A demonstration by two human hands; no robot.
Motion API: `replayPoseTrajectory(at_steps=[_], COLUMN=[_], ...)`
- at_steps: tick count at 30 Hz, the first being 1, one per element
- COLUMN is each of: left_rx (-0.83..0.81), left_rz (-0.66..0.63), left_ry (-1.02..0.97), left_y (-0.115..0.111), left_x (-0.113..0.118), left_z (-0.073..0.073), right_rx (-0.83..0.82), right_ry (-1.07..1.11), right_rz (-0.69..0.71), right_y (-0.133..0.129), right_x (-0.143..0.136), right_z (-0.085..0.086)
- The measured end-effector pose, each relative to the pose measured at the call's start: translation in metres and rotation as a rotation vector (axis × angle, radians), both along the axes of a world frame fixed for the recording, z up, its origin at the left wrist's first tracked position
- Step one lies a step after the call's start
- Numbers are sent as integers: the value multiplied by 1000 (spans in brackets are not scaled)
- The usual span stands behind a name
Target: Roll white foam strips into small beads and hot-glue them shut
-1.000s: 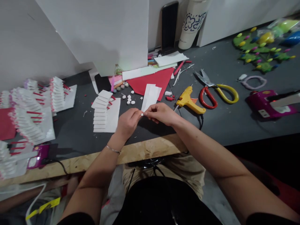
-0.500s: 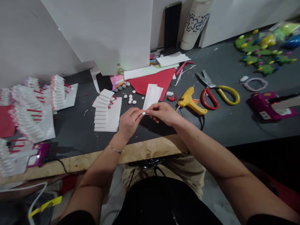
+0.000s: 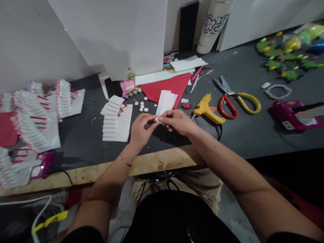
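Note:
Between the fingertips of both hands is a small white piece (image 3: 157,120), mostly covered by the fingers. My left hand (image 3: 142,131) pinches it from the left, and my right hand (image 3: 177,122) pinches it from the right. White paper strips (image 3: 165,100) lie just beyond the fingertips, partly over a red sheet (image 3: 174,88). Several small white balls (image 3: 142,107) rest to the upper left of the hands. Left of my left hand, stepped white folded pieces (image 3: 110,122) sit on a white card (image 3: 124,126).
A yellow glue gun (image 3: 206,109) and red-and-yellow-handled scissors (image 3: 230,95) lie to the right. Purple power sockets (image 3: 286,116) stand far right. Finished-looking white stacks (image 3: 32,125) fill the left. A phone (image 3: 187,28) and a white bottle (image 3: 211,30) stand behind.
My left thumb and fingers have shifted around the small white piece, which shows less than before. My right fingertips have closed over it. The whole view has shifted slightly.

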State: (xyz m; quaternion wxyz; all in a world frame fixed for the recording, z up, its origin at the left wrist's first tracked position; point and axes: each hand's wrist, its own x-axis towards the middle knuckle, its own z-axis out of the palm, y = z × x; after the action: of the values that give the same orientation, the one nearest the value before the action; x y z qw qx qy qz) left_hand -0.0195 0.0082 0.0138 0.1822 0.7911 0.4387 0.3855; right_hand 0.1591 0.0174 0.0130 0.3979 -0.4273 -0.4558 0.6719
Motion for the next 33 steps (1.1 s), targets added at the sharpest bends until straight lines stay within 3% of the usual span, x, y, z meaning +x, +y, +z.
replayPoseTrajectory(at_steps=[3,6,14,19,25,29,33], left_rx=[-147,-168,-83,8,53,-71,-431], left_rz=[-29,-42,-53,-85,-33,20,147], left_ry=[-191,-244,-101,-61,-2,-83,-374], left_y=[4,7,9,10,8,4,4], left_x=[0,-2,-6,-6,-9,-6,1], left_z=[-1,-5,1,2,-3,-2,-2], right_rx=[-76,-106,-48,-108,-183,-174,-40], right_ry=[119,132,29,63,76,74,48], right_rz=[67,109,91,105,89,12,-109], right_y=[1,-1,0,2,3,4,4], right_x=[-1,-2,5,7,4,7,9], right_z=[4,4,3,4,4,6,5])
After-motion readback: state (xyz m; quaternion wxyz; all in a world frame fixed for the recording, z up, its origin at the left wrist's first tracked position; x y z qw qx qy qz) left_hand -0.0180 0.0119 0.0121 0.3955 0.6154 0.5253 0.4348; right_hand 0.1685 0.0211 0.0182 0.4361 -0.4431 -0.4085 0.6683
